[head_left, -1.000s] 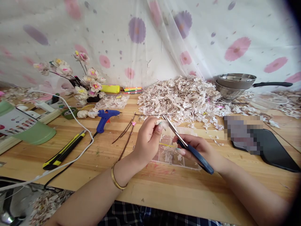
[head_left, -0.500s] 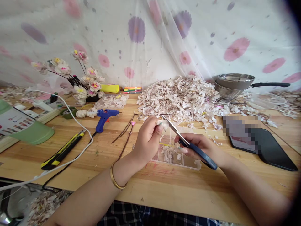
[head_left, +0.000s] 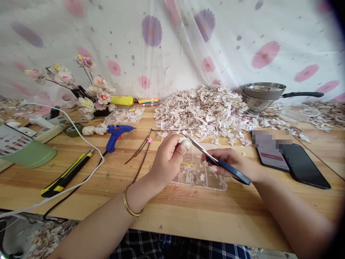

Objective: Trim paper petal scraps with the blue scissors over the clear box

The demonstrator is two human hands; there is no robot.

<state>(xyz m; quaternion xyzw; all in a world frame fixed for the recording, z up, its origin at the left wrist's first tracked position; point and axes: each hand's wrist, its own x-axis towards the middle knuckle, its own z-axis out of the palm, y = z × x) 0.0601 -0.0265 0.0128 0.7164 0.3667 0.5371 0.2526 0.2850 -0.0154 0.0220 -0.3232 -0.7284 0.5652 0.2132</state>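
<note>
Between the thumb and fingers of my left hand is pinched a small whitish, petal-like piece. My right hand is wrapped round dark-blue-handled scissors, whose blades point up and left and reach the whitish piece. Whether the blades are parted is hard to make out. Below both hands lies a clear compartment tray with pale scraps and a yellow strip in it. Left of my left hand, a thin brown stem with a pink tip lies on the table.
A big heap of pale flakes covers the back of the wooden table. To the left are a blue glue gun, a yellow-black utility knife, a white cable and artificial flowers. Phones and metal bowls stand at right.
The view has shifted slightly, so most things sit a little further left. The scissor blades appear closer together and lie across the whitish piece; both hands keep their holds.
</note>
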